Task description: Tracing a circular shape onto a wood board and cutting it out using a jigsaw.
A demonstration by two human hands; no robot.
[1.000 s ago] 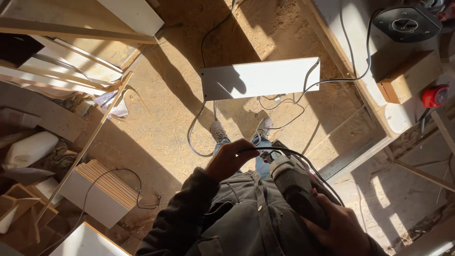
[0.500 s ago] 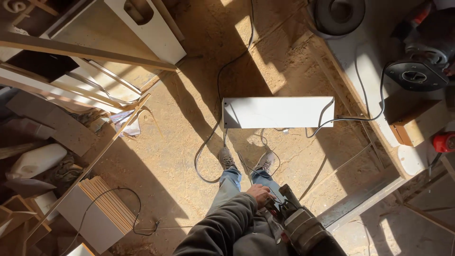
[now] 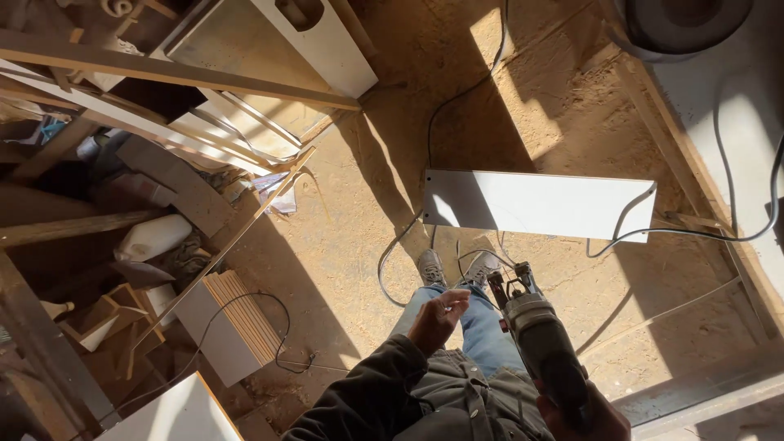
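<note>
My right hand (image 3: 584, 418) at the bottom edge grips the rear of a grey and black corded power tool (image 3: 535, 331), whose nose points forward over my shoes (image 3: 453, 268). Just left of the tool's nose, my left hand (image 3: 437, 318) hovers with its fingers loosely curled; I see nothing in it. A long white board (image 3: 539, 204) lies flat on the sawdust-covered floor just beyond my feet. A dark cable (image 3: 653, 233) runs across the board's right end.
Stacked boards, wooden slats and a white cabinet piece (image 3: 318, 49) crowd the left side. A pile of thin panels (image 3: 233, 322) and a white jug (image 3: 151, 237) sit lower left. A workbench edge (image 3: 719, 122) with a round disc runs along the right.
The view has moved closer to the white board. My left hand has come off the tool and cable and now sits beside its nose. The tool points further forward.
</note>
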